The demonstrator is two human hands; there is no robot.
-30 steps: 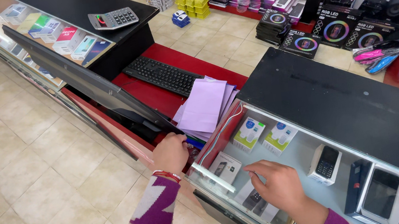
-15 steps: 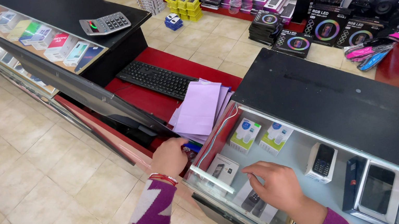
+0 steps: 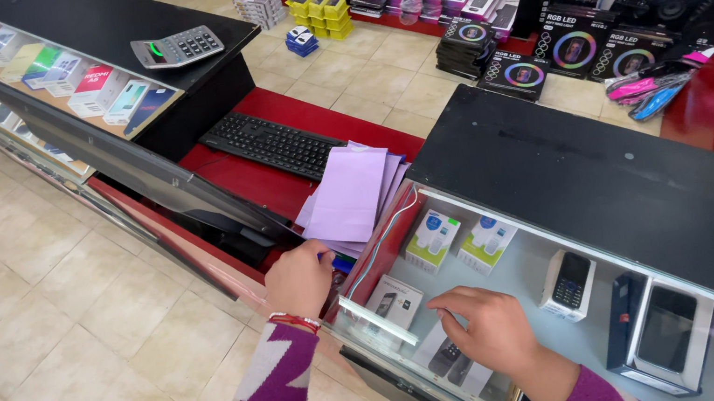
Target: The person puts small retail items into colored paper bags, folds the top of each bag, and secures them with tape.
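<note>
My left hand (image 3: 298, 280) is curled over the end of the glass display counter (image 3: 519, 275), right beside a stack of purple sheets (image 3: 352, 196). Its fingers are hidden, so I cannot tell whether it holds anything. My right hand (image 3: 490, 330) lies palm down on the counter's glass top with nothing in it, fingers pointing left toward a small boxed phone (image 3: 391, 302) under the glass. Green-and-white boxes (image 3: 462, 239) and a keypad phone (image 3: 567, 280) sit inside the case further back.
A black keyboard (image 3: 273, 142) lies on a red shelf behind a tilted monitor (image 3: 156, 179). A calculator (image 3: 177, 47) sits on the black counter top at the far left. Ring-light boxes (image 3: 575, 50) and stacked packages stand on the tiled floor beyond.
Both hands stay where they were; only my view has shifted slightly.
</note>
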